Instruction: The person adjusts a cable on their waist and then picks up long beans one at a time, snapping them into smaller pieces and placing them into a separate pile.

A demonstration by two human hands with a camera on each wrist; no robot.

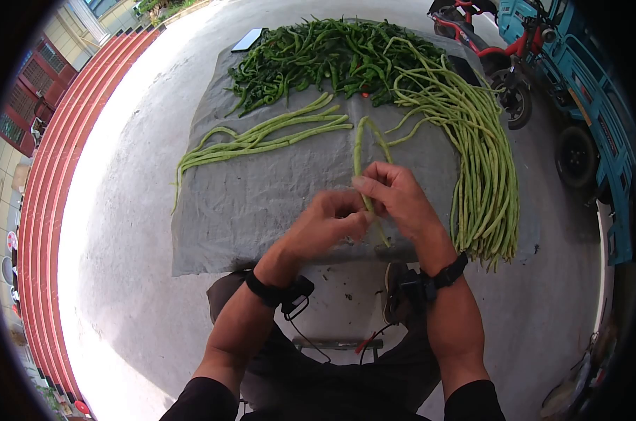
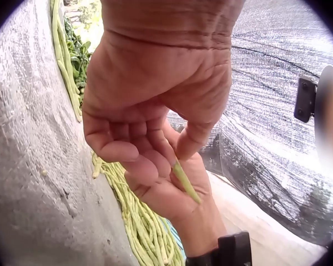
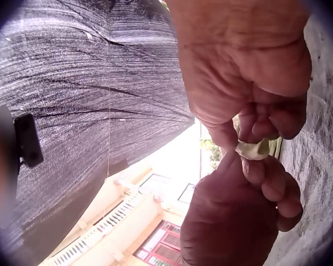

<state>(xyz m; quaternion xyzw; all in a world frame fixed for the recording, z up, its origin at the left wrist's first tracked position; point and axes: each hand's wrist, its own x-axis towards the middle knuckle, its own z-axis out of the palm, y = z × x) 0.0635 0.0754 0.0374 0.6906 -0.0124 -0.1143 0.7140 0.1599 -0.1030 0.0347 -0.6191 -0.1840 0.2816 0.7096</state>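
Both hands meet over the near half of a grey cloth (image 1: 262, 210). One long green bean (image 1: 358, 149) loops up from the fingers and bends back down, its end hanging below them. The right hand (image 1: 400, 200) pinches the bean between thumb and fingers. Close beside it, the left hand (image 1: 330, 223) pinches the same bean lower down; in the left wrist view a short length of bean (image 2: 186, 183) sticks out from the left fingertips (image 2: 175, 160). In the right wrist view the thumbs and fingertips of both hands nearly touch around a pale green piece (image 3: 252, 149).
Several long beans (image 1: 262, 140) lie at the cloth's left. A large bundle of beans (image 1: 483, 161) covers its right side. Green peppers (image 1: 325, 59) are heaped at the far edge, beside a flat pale object (image 1: 247, 39). A blue cart (image 1: 598, 105) stands at the right, red steps (image 1: 65, 168) at the left.
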